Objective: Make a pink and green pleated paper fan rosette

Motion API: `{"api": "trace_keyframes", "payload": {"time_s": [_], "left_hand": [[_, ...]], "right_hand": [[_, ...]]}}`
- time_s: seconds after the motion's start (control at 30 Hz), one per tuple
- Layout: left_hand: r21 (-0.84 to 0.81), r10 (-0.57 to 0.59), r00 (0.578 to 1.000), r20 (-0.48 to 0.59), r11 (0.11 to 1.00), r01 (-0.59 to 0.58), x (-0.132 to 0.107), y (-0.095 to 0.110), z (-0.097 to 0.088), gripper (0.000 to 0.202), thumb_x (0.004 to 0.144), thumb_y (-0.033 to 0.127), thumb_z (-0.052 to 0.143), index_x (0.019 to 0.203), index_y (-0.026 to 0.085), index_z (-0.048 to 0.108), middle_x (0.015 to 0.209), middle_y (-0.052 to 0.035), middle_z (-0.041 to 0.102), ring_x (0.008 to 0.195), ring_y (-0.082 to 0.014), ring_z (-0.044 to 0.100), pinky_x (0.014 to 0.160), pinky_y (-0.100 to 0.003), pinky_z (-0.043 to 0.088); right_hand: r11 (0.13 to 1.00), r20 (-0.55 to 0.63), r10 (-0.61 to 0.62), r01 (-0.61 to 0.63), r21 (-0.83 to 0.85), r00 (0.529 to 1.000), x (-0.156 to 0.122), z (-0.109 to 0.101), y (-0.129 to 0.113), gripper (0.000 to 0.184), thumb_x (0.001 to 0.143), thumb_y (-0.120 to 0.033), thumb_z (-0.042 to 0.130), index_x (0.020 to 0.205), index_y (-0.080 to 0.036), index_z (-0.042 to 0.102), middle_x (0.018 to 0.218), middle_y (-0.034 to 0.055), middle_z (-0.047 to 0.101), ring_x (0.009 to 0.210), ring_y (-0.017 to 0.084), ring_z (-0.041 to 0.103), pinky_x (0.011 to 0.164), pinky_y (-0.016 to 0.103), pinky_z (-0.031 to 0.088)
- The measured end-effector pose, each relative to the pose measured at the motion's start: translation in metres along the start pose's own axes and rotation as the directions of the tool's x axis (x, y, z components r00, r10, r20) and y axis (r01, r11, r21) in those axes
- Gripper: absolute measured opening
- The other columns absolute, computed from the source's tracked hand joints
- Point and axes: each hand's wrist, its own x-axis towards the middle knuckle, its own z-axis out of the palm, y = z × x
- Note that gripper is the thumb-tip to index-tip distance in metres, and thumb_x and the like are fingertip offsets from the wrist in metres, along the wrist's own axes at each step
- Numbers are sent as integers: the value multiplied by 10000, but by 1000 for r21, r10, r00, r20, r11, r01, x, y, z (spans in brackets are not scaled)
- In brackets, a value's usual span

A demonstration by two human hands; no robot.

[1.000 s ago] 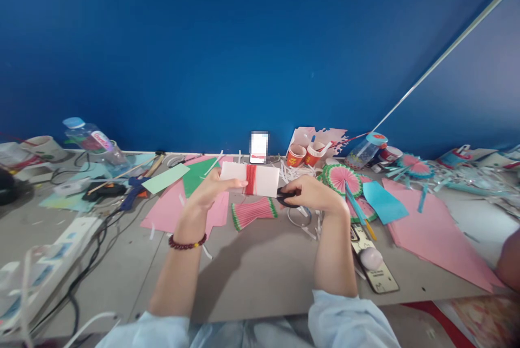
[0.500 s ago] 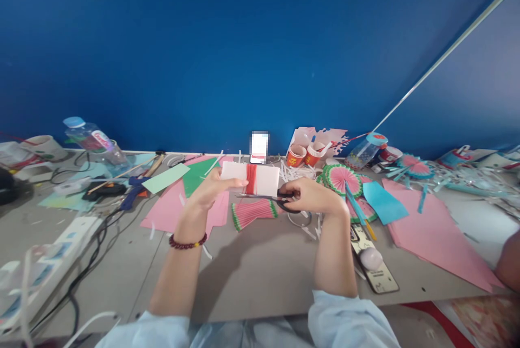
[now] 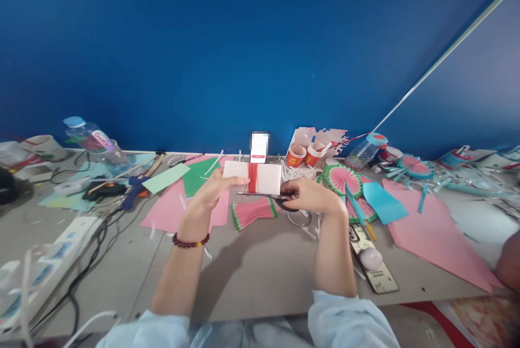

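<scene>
My left hand (image 3: 213,190) pinches the left end of a white card (image 3: 266,177) wound round its middle with red thread (image 3: 252,177), and holds it up above the table. My right hand (image 3: 311,195) grips black scissors (image 3: 284,202). Their blades point left and lie along the card's lower edge, under the red thread. A folded pink paper fan with green edging (image 3: 254,212) lies on the table just below the card.
Pink paper sheets (image 3: 434,229), a green sheet (image 3: 197,175), round watermelon fans (image 3: 342,177), red paper cups (image 3: 296,156), a phone (image 3: 374,264), a water bottle (image 3: 91,139), cables (image 3: 87,261) and a power strip (image 3: 49,261) crowd the grey table (image 3: 252,277). Another person's arm (image 3: 509,267) shows at the right edge.
The scissors swung from beside the card's right end to lie with blades under the red thread. Both hands and the card rose slightly.
</scene>
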Motion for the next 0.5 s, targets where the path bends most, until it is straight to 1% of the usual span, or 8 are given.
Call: {"api": "trace_keyframes", "payload": {"time_s": [0.07,0.13,0.2,0.3,0.33,0.4,0.47,0.5], "left_hand": [[-25,11,999,45,1000,-10,0,1,1,245,602,245,716,828,155,685,871,-58,713,915,-259,630,811,-372,483],[-70,4,999,47,998,-1,-2,3,1,232,600,244,712,810,149,683,858,-61,712,932,-272,625,821,-385,482],[-129,-9,1000,-12,992,7,-4,4,1,218,592,238,711,791,156,680,842,-58,711,940,-280,622,821,-387,485],[-205,-9,996,-93,979,-10,-4,5,0,170,575,206,712,737,171,675,820,-50,707,920,-276,627,795,-370,499],[-231,-11,996,-93,973,-11,-2,4,-1,159,572,198,711,724,168,674,819,-52,707,907,-274,630,781,-366,505],[-289,-31,998,-52,957,15,3,3,-3,168,584,205,710,739,149,680,836,-69,706,881,-273,636,753,-366,515],[-341,-67,998,-13,938,58,9,0,-7,218,606,231,707,796,126,689,870,-92,704,854,-262,642,729,-360,522],[-355,-78,997,-21,932,66,11,-3,-10,238,614,243,706,817,120,689,890,-100,701,843,-253,644,722,-353,523]], "right_hand": [[1000,9,0,0,-3,1000,-1,-1,0,277,696,-311,595,929,-192,683,752,5,656,641,135,539,563,227,349],[1000,20,-1,1,-15,1000,-2,-2,0,240,695,-310,589,882,-197,688,719,-5,640,621,127,521,549,226,337],[999,23,11,-10,-32,1000,-3,-3,-1,208,693,-315,589,835,-200,688,682,-12,622,606,123,508,536,223,325],[997,8,67,-67,-43,998,-4,-5,-2,216,686,-339,603,831,-204,689,669,-16,616,597,120,507,524,218,320],[995,1,87,-86,-43,996,-4,-6,-2,227,680,-351,613,836,-205,690,674,-16,620,598,120,509,523,218,321],[993,-16,109,-110,-51,994,-5,-7,-2,237,670,-374,632,824,-204,691,680,-15,626,603,122,512,526,217,323],[992,-40,106,-108,-60,994,-6,-8,0,225,678,-379,630,803,-200,687,684,-15,626,616,124,513,533,217,324],[993,-50,96,-99,-60,994,-6,-9,0,216,691,-374,618,795,-196,684,684,-15,625,619,124,512,536,216,324]]}}
